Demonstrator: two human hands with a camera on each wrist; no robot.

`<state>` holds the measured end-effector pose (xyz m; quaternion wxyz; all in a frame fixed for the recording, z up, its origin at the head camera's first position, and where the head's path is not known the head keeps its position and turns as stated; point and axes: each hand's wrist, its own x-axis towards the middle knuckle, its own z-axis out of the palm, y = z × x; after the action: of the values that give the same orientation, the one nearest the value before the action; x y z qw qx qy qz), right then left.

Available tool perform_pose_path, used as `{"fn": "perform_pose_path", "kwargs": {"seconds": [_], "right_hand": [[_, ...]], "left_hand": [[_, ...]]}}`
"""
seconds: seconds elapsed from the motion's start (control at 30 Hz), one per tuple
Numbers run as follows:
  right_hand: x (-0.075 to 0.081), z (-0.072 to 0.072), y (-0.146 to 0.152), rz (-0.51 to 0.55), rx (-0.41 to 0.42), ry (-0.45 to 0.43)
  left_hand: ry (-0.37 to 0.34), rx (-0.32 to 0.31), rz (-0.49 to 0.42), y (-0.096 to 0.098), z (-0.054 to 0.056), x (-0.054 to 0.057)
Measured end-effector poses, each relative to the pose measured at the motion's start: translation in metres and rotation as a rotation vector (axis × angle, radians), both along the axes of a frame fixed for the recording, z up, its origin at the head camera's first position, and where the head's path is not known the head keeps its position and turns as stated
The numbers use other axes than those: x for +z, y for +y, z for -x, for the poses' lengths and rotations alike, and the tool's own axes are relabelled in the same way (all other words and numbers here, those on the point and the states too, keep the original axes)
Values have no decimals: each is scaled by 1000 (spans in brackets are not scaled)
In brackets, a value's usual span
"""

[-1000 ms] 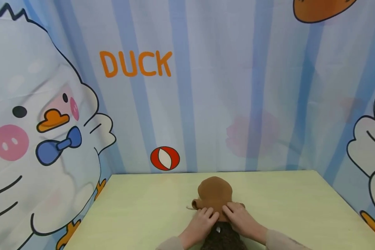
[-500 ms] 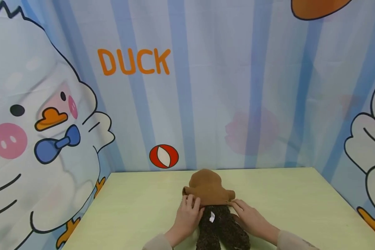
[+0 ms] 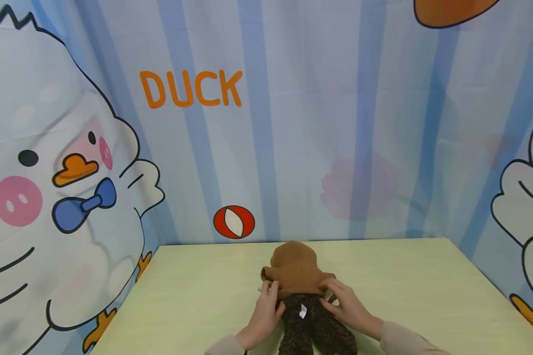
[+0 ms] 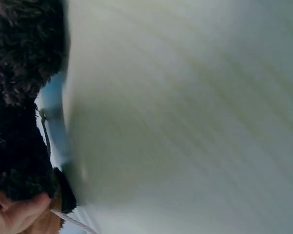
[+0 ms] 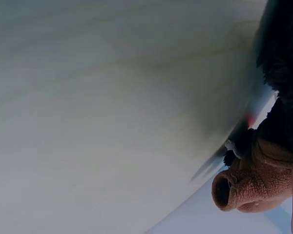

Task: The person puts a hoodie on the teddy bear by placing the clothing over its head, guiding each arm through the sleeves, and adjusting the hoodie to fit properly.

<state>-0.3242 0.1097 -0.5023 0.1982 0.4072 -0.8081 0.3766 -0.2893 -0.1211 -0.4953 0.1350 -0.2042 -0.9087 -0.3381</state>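
A dark brown plush toy (image 3: 315, 333) lies on the table, its legs toward me and a small white tag (image 3: 303, 311) on its body. Over its upper part is a tan hooded doll garment (image 3: 295, 273) with short sleeves. My left hand (image 3: 264, 310) pinches the garment's lower left edge. On the other side, my right hand (image 3: 348, 306) pinches the lower right edge between thumb and fingers. The left wrist view shows curly fur (image 4: 22, 53) and a pale cord (image 4: 73, 220) beside the fingers. A hollow tan sleeve (image 5: 246, 187) sticks out in the right wrist view.
The pale yellow table (image 3: 204, 286) extends on both sides of the toy. Behind it hangs a blue striped curtain (image 3: 293, 123) printed with ducks, a ball and the word DUCK.
Over the second, toy and garment have shifted away from me and slightly left, showing more of the legs. My hands have moved apart to the garment's sides; lately the right hand has come slightly inward.
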Motion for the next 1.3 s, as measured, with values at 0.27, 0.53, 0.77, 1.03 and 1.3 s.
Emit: {"fn": "perform_pose_path", "kwargs": {"seconds": [0.27, 0.53, 0.77, 1.03, 1.3], "right_hand": [[-2, -5, 1, -83, -17, -59], [4, -6, 12, -278, -34, -59], [-3, -12, 17, -153, 9, 122], [9, -19, 20, -11, 198, -135], [5, -21, 14, -32, 175, -2]], "left_hand": [[97, -52, -2, -3, 7, -1], [319, -265, 433, -13, 5, 7], [505, -150, 637, -7, 4, 3], [702, -138, 610, -6, 4, 1], [751, -227, 572, -6, 0, -1]]}}
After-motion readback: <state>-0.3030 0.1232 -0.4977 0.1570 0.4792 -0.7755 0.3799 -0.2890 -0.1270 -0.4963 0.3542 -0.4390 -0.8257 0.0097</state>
